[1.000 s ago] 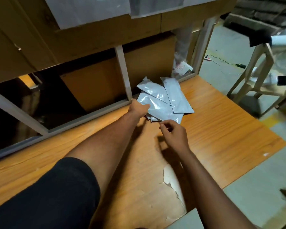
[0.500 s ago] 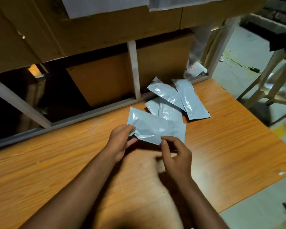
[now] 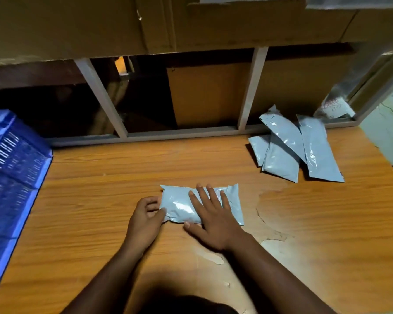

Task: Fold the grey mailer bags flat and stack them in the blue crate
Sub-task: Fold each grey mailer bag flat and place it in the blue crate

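One grey mailer bag (image 3: 179,206) lies flat on the wooden table (image 3: 89,200) in front of me. My right hand (image 3: 211,219) presses down on it with straight, spread fingers. My left hand (image 3: 145,219) pinches the bag's left end, thumb on top and fingers curled under the edge. A loose pile of several more grey mailer bags (image 3: 295,150) lies at the far right of the table. The blue crate (image 3: 11,177) stands at the left edge, only partly in view.
A grey metal frame (image 3: 251,91) and cardboard boxes (image 3: 209,94) rise along the table's far edge. The table's veneer is peeled (image 3: 272,225) just right of my right hand. Floor shows beyond the right edge.
I have carried one bag from the pile toward me and laid it on the table. My right hand has gone from pinching it to pressing flat on it. The view has swung left, showing the crate.
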A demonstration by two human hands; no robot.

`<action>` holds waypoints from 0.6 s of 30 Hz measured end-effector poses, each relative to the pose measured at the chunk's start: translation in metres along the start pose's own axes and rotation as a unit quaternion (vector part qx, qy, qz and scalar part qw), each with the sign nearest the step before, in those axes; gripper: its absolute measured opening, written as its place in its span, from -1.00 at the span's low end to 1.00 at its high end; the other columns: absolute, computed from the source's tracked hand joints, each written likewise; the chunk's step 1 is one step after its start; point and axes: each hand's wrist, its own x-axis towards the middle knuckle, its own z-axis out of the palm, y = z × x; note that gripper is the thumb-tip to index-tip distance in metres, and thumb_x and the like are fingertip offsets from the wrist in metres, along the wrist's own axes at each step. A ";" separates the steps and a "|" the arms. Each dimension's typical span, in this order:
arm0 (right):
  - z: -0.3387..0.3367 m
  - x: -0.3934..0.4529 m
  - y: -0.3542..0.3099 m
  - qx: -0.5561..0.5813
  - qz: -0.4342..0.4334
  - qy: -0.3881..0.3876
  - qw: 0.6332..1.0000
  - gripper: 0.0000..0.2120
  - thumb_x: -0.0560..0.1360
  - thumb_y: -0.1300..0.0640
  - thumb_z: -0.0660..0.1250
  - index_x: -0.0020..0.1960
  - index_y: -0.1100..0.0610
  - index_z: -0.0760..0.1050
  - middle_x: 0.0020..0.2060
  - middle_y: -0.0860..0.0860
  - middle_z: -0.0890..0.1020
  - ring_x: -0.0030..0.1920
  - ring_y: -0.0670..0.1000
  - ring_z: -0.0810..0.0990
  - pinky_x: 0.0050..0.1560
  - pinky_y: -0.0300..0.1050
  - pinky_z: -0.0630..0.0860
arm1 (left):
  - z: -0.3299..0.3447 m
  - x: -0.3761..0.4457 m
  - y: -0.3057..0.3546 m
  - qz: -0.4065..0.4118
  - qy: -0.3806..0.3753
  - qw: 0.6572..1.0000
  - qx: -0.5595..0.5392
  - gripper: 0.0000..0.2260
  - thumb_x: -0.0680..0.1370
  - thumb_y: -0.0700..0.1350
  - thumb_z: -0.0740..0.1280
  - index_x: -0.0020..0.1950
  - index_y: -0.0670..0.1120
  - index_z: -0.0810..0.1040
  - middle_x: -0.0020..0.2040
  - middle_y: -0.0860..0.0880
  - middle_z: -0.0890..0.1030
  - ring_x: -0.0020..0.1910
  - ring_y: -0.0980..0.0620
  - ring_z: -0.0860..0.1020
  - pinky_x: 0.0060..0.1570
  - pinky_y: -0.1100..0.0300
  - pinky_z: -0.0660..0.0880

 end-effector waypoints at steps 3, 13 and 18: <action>-0.016 0.014 -0.001 -0.017 -0.013 0.018 1.000 -0.42 0.70 -0.25 -0.12 0.66 -0.07 0.11 0.68 -0.04 0.04 0.67 0.05 -0.09 0.60 0.19 -0.30 | 0.001 -0.006 0.003 0.204 0.083 0.952 0.213 -0.75 0.61 -0.12 0.37 0.29 0.00 0.55 0.33 0.04 0.54 0.30 0.08 0.45 0.28 0.23 0.33; 0.012 0.044 0.000 -0.059 0.046 0.080 0.994 -0.50 0.72 -0.07 -0.01 0.61 0.04 0.29 0.59 0.10 0.32 0.60 0.18 0.23 0.60 0.20 0.02 | 0.058 0.030 -0.002 0.324 -0.044 0.837 0.439 -0.41 0.73 0.17 -0.25 0.65 -0.09 0.18 0.65 0.01 0.15 0.65 0.05 0.05 0.61 0.06 -0.06; 0.017 0.046 0.001 -0.063 0.049 0.094 0.992 -0.51 0.74 -0.04 0.03 0.63 0.07 0.25 0.61 0.08 0.28 0.64 0.15 0.14 0.62 0.17 -0.03 | 0.062 0.034 -0.007 0.323 -0.032 0.847 0.421 -0.45 0.74 0.11 -0.20 0.64 -0.11 0.20 0.65 -0.01 0.17 0.65 0.05 0.04 0.61 0.07 -0.03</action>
